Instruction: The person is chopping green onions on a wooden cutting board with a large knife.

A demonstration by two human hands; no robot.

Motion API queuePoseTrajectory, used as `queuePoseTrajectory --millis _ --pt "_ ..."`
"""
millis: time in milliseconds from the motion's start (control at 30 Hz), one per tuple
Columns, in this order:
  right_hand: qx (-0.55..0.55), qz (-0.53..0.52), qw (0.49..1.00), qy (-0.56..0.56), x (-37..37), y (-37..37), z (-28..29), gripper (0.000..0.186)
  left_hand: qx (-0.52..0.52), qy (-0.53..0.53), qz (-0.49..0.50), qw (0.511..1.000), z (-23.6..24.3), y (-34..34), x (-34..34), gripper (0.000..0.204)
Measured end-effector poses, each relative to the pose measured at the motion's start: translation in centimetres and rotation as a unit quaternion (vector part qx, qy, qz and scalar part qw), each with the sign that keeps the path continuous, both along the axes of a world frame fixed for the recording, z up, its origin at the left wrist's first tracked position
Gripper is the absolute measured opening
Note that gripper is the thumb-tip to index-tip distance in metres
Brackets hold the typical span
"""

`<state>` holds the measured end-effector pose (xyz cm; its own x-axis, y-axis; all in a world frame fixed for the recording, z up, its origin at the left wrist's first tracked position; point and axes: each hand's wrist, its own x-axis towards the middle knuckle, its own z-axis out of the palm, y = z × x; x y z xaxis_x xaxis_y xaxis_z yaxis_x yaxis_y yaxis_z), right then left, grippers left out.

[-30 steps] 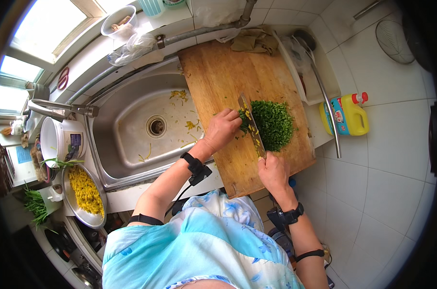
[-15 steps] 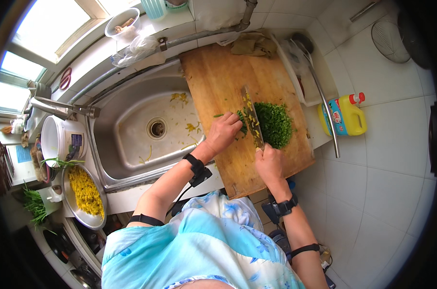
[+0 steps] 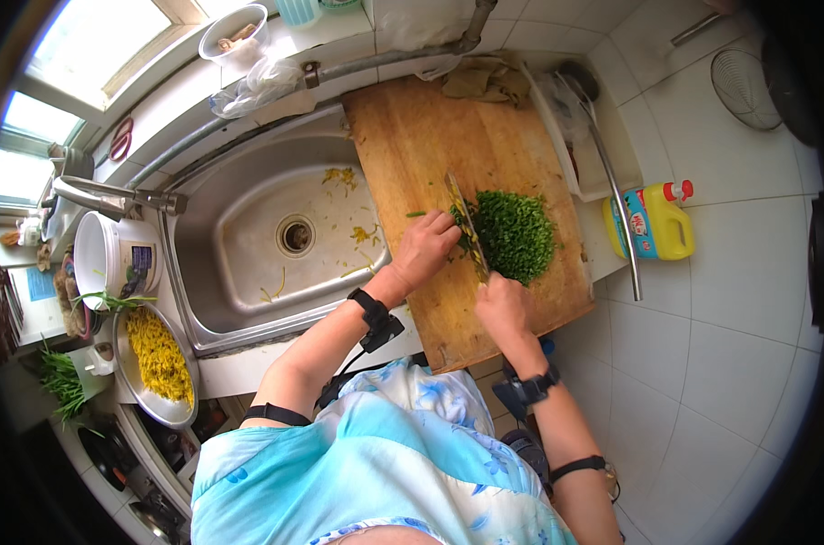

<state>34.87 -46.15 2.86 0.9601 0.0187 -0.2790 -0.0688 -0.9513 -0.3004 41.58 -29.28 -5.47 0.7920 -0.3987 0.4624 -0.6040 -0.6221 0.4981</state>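
My right hand (image 3: 505,309) is closed round the handle of a kitchen knife (image 3: 467,225), whose broad blade points away from me with yellow-green bits stuck to it. Beside the blade on its left, my left hand (image 3: 426,245) presses a small bunch of green stalks, probably chives, onto the wooden cutting board (image 3: 403,136). Most of that bunch is hidden under the fingers; one stalk end sticks out to the left. Against the knife's right side lies a heap of finely chopped greens (image 3: 516,236).
Left of the board is a steel sink (image 3: 239,245) with yellow scraps in it. A metal bowl of yellow shreds (image 3: 160,354), a white bucket (image 3: 112,254) and green stalks (image 3: 62,386) stand farther left. At right are a yellow jug (image 3: 653,221) and a white tray (image 3: 612,163).
The knife blade has shifted slightly left, closer to my left fingers, and looks more upright edge-on. My right hand has moved a little left with it. The left hand stays nearly in place.
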Motion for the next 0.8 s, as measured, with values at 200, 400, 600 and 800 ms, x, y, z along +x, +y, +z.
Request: queuePoseTrajectory --millis 200,400,600,800 --pt "0.057 -0.017 0.997 -0.054 0.5 -0.6 -1.5 0.020 -0.024 -0.052 0.001 0.998 0.1 0.4 0.0 0.008" --pt "0.055 0.003 0.997 -0.051 -1.4 -1.7 0.7 0.020 -0.001 0.000 0.007 1.000 0.1 0.5 -0.4 0.020" --pt "0.032 0.016 0.999 -0.007 -2.5 -1.4 1.4 0.019 -0.014 -0.025 0.014 0.999 -0.5 0.4 -0.6 0.010" --pt "-0.020 0.007 0.999 -0.036 0.1 0.9 -1.6 0.019 -0.022 -0.040 0.015 0.999 -0.4 0.0 -0.6 0.010"
